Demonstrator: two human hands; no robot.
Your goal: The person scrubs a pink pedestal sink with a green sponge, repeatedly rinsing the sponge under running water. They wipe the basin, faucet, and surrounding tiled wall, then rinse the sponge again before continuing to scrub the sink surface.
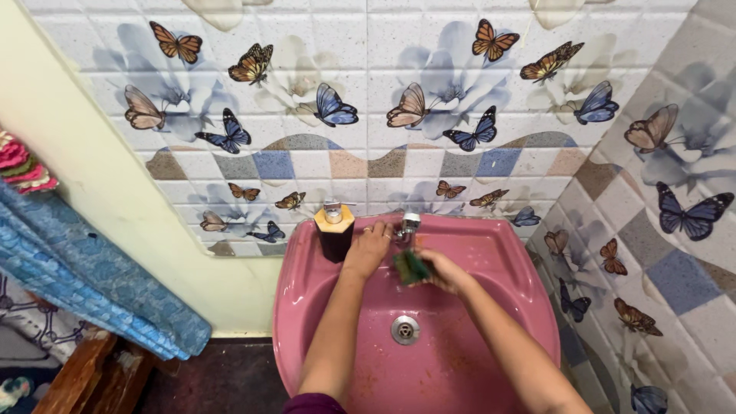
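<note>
My right hand grips a green scrubbing sponge and holds it under the metal tap at the back of a pink wash basin. Over on the tap's left side, my left hand rests against the tap, fingers curled toward its handle. A dark soap dispenser with a yellow collar and silver pump stands on the basin rim just left of my left hand. The round metal drain lies below both hands. Brownish stains mark the basin's lower bowl.
Butterfly-patterned tiles cover the back and right walls around the basin. A blue patterned cloth hangs at the left beside a cream wall. A wooden piece sits at the lower left on a dark floor.
</note>
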